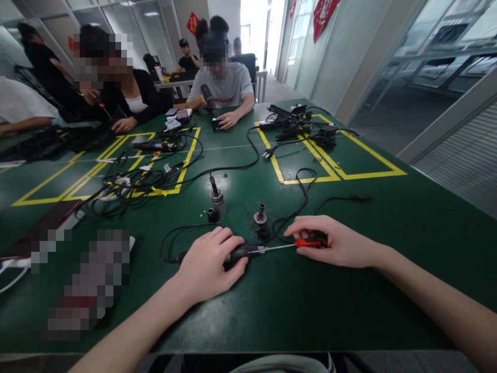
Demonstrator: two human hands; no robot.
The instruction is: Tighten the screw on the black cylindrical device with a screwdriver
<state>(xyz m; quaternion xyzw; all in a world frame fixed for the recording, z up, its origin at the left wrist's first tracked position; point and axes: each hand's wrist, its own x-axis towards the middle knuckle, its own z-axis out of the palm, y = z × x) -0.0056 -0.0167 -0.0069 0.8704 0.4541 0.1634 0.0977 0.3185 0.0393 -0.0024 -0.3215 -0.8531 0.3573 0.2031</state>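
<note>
My left hand (213,260) is wrapped over a black corded tool (238,253) lying on the green table. In my right hand (330,241) is a screwdriver with a red and black handle (306,242); its metal shaft points left and meets the silvery right end of the black tool. Just beyond the tool stand two metal cylindrical parts, a taller one (217,201) at the left and a shorter one (260,217) at the right. A small black collar (212,215) sits by the taller part, and a black ring (263,233) lies in front of the shorter one.
Tangled black cables (128,178) cover the table's left middle. More cables and black devices (291,124) lie at the back right among yellow tape outlines. A blurred flat object (91,280) is at the front left. Across the table, a person in a grey shirt (223,85) handles a tool.
</note>
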